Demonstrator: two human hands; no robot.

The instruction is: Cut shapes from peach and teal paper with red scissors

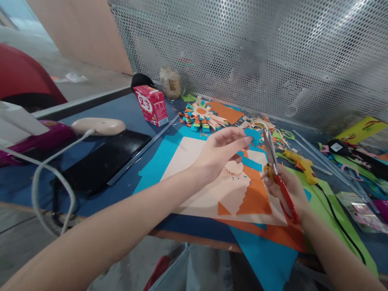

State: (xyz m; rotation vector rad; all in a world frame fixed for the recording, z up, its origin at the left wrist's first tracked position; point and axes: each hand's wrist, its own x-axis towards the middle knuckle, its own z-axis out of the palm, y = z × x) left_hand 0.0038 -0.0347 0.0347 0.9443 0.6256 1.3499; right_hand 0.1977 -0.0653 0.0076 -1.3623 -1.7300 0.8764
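Observation:
My right hand grips red-handled scissors, their blades pointing up and away. My left hand is raised over the paper sheets, its thumb and fingertips pinched together beside a blue piece; whether it holds that piece is hard to make out. Below lie a pale sheet, a blue sheet and an orange piece with a jagged edge. A scalloped pale circle rests under my left hand. Behind it sits a fringed paper flower in several colours.
A yellow glue gun with a black cord lies right of the scissors. On the left are a black phone, a white cable and a pink box. Glue sticks and paper scraps lie at the right; a perforated metal panel stands behind.

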